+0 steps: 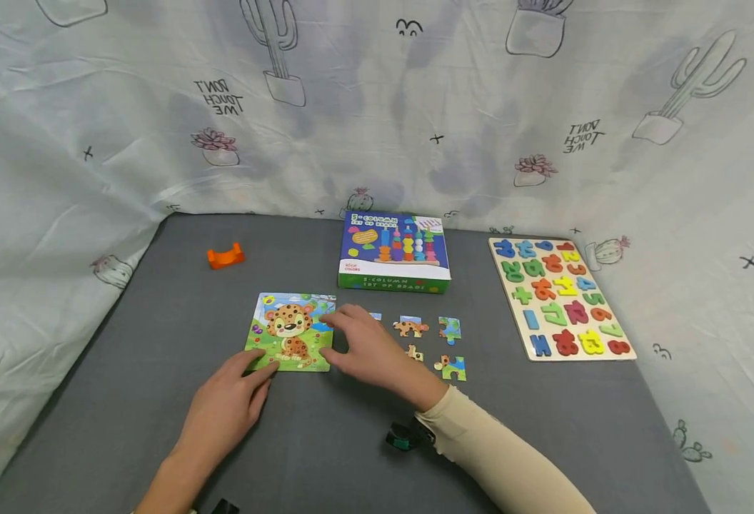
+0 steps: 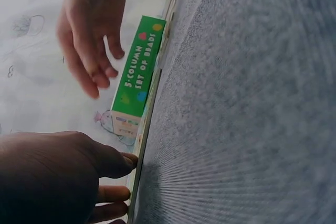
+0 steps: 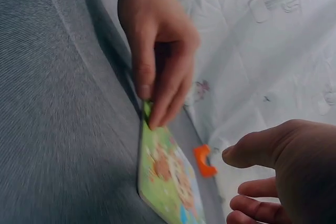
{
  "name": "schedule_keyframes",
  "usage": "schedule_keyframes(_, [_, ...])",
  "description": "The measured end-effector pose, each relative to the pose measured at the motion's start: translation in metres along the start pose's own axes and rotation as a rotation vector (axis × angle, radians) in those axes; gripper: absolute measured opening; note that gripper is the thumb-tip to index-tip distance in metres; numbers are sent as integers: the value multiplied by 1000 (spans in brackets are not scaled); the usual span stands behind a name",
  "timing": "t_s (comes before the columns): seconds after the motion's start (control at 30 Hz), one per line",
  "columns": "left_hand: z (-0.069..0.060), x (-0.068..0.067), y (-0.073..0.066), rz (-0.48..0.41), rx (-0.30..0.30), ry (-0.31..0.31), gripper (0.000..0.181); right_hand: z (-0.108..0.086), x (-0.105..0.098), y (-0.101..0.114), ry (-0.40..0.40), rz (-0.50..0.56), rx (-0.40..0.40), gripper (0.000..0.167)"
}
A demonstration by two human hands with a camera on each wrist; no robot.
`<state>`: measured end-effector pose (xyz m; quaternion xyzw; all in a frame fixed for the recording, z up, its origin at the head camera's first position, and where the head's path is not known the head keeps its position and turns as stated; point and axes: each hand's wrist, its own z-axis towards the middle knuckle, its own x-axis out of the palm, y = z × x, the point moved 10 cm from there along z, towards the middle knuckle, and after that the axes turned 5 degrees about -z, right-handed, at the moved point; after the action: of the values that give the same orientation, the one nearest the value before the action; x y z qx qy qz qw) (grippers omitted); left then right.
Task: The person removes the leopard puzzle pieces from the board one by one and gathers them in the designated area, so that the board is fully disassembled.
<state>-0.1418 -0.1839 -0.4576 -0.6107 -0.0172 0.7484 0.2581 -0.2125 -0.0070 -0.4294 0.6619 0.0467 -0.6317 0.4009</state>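
Observation:
A square leopard picture puzzle (image 1: 295, 325) lies flat on the grey table. My left hand (image 1: 223, 403) rests its thumb and fingertips on the puzzle's near left corner; the right wrist view shows the same fingers on that corner. My right hand (image 1: 373, 353) hangs over the puzzle's right edge, fingers loosely spread. In the left wrist view, the right hand (image 2: 92, 35) is raised off the surface and holds nothing. Several loose jigsaw pieces, among them a spotted piece (image 1: 410, 326) and a blue-green piece (image 1: 450, 328), lie right of the puzzle, some partly hidden by my right hand.
A bead set box (image 1: 393, 275) stands behind the puzzle. An orange curved piece (image 1: 225, 256) lies at the back left. A wooden board of coloured characters (image 1: 560, 300) lies on the right. A patterned cloth (image 1: 377, 107) hangs behind the table (image 1: 544, 428).

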Motion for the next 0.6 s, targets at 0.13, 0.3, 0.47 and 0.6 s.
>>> schedule_keyframes(0.13, [0, 1, 2, -2, -8, 11, 32, 16, 22, 7, 54, -79, 12, 52])
schedule_keyframes(0.3, [1, 2, 3, -13, -9, 25, 31, 27, 46, 11, 100, -169, 9, 53])
schedule_keyframes(0.47, [2, -1, 2, -2, 9, 10, 30, 32, 58, 19, 97, -251, -33, 42])
schedule_keyframes(0.6, [3, -5, -1, -9, 37, 6, 30, 32, 59, 23, 92, -272, -37, 37])
